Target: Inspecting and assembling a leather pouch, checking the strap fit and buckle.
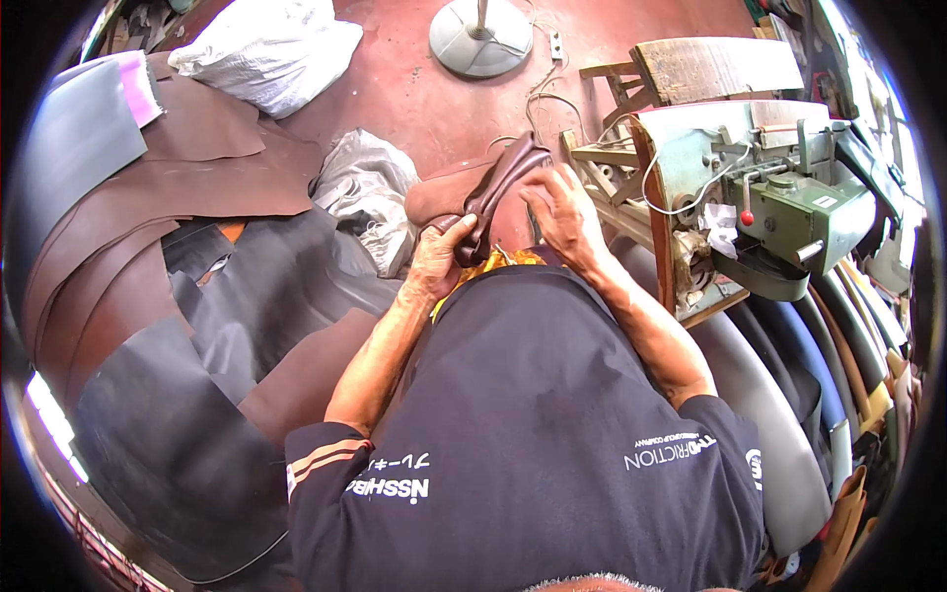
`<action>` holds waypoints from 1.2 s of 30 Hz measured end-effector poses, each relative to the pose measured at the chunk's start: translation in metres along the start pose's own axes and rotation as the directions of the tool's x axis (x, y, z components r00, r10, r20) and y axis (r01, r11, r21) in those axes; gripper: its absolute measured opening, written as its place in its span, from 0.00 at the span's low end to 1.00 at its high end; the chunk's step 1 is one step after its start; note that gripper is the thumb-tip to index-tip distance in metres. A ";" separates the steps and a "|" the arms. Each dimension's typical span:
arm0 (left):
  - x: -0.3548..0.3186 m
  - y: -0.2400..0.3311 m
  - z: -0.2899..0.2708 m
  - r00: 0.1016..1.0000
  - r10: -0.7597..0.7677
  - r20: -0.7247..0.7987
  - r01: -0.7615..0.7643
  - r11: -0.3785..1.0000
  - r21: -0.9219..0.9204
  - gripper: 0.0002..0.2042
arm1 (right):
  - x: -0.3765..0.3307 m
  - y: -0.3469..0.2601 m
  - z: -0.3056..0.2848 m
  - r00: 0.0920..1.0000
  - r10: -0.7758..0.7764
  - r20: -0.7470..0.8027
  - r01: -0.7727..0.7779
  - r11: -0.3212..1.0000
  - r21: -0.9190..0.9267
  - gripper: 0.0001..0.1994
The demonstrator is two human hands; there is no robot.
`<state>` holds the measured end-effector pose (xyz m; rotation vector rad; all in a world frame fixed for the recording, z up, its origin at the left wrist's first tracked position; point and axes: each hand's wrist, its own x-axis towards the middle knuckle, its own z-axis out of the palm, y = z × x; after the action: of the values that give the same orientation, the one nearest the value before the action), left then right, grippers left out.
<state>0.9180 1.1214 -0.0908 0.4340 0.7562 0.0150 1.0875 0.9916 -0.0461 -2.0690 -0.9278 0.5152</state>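
A folded piece of dark brown leather (498,183) stands above my lap, creased and bent over on itself. My left hand (439,259) grips its lower left part, the thumb pressed on top. Just right of the leather is my right hand (564,212), its fingers bent and drawn together close to the leather's edge. Whatever those right fingers hold, if anything, is too small to make out. Behind the leather shows a rounded brown surface (434,197). Yellow patterned cloth (508,259) lies beneath my hands.
Brown leather sheets (197,187) and black sheets (148,414) are heaped at left. A white sack (271,54) and a grey crumpled bag (370,187) lie beyond. At right stands a green machine (809,212) above rolled materials (779,424). A round stand base (480,39) and cable rest on the red floor.
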 end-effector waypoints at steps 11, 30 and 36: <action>-0.005 -0.001 0.024 0.996 0.021 -0.086 -0.041 0.971 -0.236 0.08 | 0.002 0.016 0.031 0.661 0.148 0.736 -0.700 0.474 0.534 0.25; 0.008 -0.016 0.022 0.957 0.139 -0.256 -0.181 0.973 -0.146 0.10 | 0.002 0.011 0.024 0.850 0.420 0.319 -0.501 0.830 0.243 0.14; 0.010 -0.009 0.012 0.994 -0.058 -0.096 0.025 0.948 -0.317 0.16 | 0.005 0.012 0.021 0.851 0.339 0.402 -0.492 0.782 0.383 0.12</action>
<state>0.9319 1.1107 -0.0930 0.1119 0.8488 0.1187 1.0829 1.0013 -0.0689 -1.7515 -0.4208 1.2170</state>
